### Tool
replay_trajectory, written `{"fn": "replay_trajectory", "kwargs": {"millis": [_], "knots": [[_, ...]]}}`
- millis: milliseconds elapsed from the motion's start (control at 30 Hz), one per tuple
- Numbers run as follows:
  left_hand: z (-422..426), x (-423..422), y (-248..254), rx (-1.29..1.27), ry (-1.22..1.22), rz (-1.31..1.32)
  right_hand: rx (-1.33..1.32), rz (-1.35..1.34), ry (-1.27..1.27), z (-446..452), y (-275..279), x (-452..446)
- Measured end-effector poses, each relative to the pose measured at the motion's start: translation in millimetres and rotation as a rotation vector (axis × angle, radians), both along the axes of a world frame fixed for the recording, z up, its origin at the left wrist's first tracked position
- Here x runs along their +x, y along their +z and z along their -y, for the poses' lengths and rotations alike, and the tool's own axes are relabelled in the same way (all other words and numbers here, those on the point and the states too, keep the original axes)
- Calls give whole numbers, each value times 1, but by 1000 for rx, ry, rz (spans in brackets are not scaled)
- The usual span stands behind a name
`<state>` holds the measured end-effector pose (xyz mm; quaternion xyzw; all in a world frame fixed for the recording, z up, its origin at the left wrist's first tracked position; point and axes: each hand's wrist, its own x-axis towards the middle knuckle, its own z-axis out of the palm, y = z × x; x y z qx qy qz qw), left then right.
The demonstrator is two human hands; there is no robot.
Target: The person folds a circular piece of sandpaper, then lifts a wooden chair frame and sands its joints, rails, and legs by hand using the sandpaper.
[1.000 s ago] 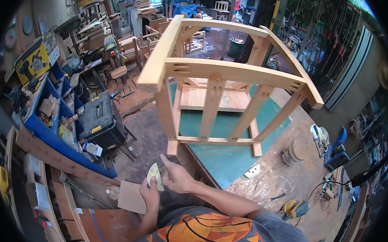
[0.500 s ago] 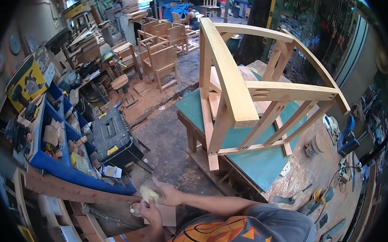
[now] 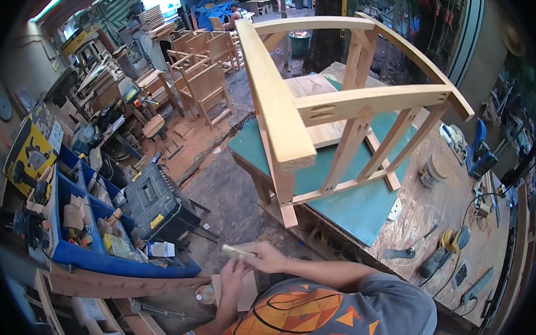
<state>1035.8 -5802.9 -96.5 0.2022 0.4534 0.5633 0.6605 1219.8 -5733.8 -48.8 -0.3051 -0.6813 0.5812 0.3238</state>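
Low in front of my body, a thin pale yellow disc, resembling a sanding disc (image 3: 236, 251), shows almost edge-on. My right hand (image 3: 268, 257) is closed at its right end. Just below, my left hand (image 3: 231, 278) has its fingers pinched together against my right fingers, and what it grips is partly hidden. A flat piece of board (image 3: 245, 293) lies beneath my hands, with a small bottle (image 3: 204, 294) to its left. A light wooden chair frame (image 3: 276, 100) lies tipped over on the green tabletop (image 3: 355, 217), ahead and to the right.
A sander (image 3: 445, 252) with a cord lies on the wooden bench (image 3: 419, 226), near a tub (image 3: 433, 171). At left are a blue organizer (image 3: 127, 266) and a black toolbox (image 3: 160, 200). Several wooden chairs (image 3: 203, 89) stand farther back, near a seated person (image 3: 236, 16).
The pale disc has turned from nearly face-on to edge-on. Both hands have moved right in view, and my left fingers now meet my right hand. The view has shifted.
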Motion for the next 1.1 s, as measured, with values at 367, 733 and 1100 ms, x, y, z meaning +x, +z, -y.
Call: {"fn": "replay_trajectory", "kwargs": {"millis": [367, 733, 1100], "knots": [[-119, 60, 222, 1029, 322, -957, 257, -29, -906, 12, -3, 128], [-193, 127, 316, 1606, -86, -777, 216, 371, -876, -51, -9, 115], [-202, 140, 308, 1703, 227, -591, 84, 398, -826, -55, 9, 103]]}}
